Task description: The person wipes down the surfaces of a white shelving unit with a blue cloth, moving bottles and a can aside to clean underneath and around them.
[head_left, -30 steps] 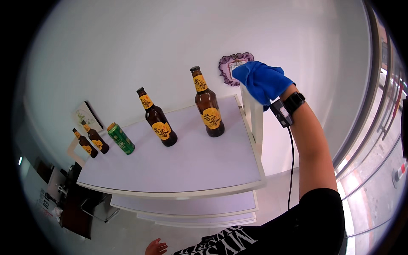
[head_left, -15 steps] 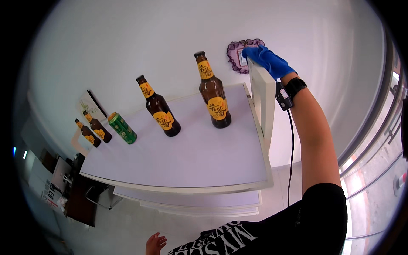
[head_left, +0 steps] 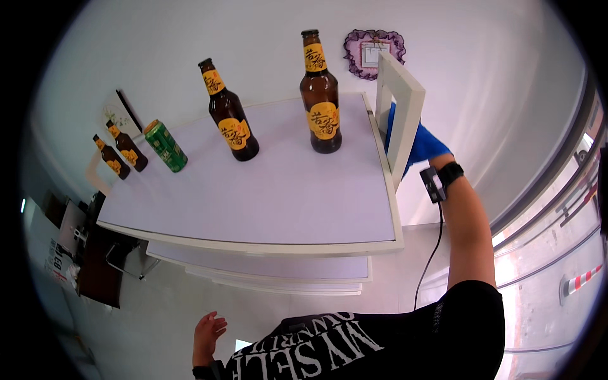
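Observation:
My right hand (head_left: 432,149), mostly hidden in a blue cloth (head_left: 421,142), is at the outer side of a white upright end frame (head_left: 411,114); part of the cloth shows through its opening. The frame stands on the right edge of a white tiered shelf unit (head_left: 272,209). On the top shelf stand two large brown bottles with yellow labels (head_left: 323,95) (head_left: 231,130), a green can (head_left: 166,147) and two smaller brown bottles (head_left: 130,152) (head_left: 111,158). My left hand (head_left: 209,329) hangs below the shelves, empty, fingers apart.
A purple-edged frame (head_left: 351,54) and a leaning picture (head_left: 111,111) are at the back wall. A dark desk (head_left: 98,278) with monitor and chair (head_left: 133,259) stands lower left. A glass door with rails (head_left: 557,253) is at the right, with a striped post (head_left: 579,278) beyond.
My right hand and cloth have moved from the top of the end frame down along its outer side. The shelf and bottles appear higher in the view; my left hand stays open.

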`<state>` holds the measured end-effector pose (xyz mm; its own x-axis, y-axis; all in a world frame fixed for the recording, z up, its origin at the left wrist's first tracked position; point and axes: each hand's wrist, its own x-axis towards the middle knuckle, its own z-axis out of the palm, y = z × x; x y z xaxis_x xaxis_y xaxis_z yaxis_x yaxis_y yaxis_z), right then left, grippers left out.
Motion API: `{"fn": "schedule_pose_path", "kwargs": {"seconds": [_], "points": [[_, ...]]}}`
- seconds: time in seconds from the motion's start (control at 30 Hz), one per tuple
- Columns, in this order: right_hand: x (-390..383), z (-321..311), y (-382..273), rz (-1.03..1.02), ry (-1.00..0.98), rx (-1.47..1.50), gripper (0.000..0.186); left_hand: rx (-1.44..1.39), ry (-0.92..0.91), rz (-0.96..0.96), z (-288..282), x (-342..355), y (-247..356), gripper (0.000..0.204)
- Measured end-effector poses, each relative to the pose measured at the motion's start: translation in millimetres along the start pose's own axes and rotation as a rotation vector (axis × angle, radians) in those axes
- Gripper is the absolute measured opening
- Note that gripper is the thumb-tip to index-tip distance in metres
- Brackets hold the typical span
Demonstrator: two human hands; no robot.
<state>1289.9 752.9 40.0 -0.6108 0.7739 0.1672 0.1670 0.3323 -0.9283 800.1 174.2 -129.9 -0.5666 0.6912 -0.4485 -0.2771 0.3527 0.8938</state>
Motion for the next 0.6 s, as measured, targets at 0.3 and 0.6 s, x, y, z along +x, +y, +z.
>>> {"fn": "schedule_pose_path", "kwargs": {"seconds": [0.3,0.6], "points": [[-122.1,60.4,21.4,0.306,-0.119,-0.683,0.058,-0.009,0.017,-0.008,1.2,-7.4,-8.6,0.041],[-209.8,137.0,87.7,0.335,-0.333,-0.323,0.035,-0.054,0.003,-0.077,-15.8,-16.9,-10.4,0.045]]}}
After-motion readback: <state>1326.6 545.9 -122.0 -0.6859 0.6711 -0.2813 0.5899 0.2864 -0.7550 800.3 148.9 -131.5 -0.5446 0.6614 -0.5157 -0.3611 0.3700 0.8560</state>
